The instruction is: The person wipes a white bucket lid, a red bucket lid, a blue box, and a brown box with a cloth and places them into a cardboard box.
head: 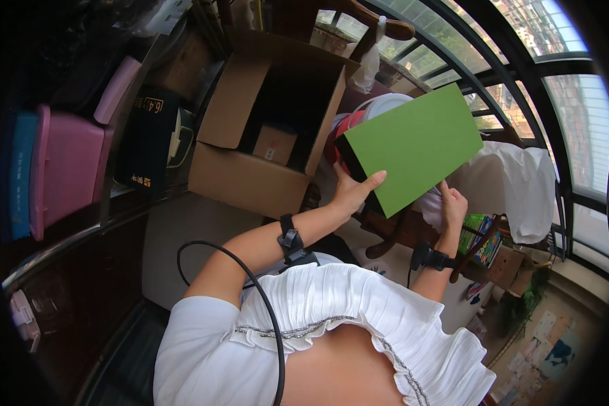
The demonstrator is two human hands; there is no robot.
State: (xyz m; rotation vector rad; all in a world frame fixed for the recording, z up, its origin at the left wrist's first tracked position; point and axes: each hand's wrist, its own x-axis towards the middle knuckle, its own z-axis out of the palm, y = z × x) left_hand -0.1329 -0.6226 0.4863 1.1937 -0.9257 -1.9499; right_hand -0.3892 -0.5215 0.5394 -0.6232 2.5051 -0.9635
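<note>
A green box (416, 147) with a black side is held up between my two hands, tilted. My left hand (352, 190) grips its near left corner, the thumb on the green face and the other fingers at the black side. At the near right edge, my right hand (452, 203) holds the box, its fingers partly hidden. To the left stands a large open cardboard box (248, 175), flaps spread, with a smaller cardboard box (275, 145) inside. Behind the green box, a red item (354, 121) and a white round lid or tub (392, 103) are partly covered.
Shelves at the left hold a pink plastic bin (73, 165) and a dark green box (149, 142). A white plastic sheet (525, 188) drapes at the right, by books (479, 238) and a wooden chair. Black-framed windows curve behind. A black cable (271, 309) crosses my front.
</note>
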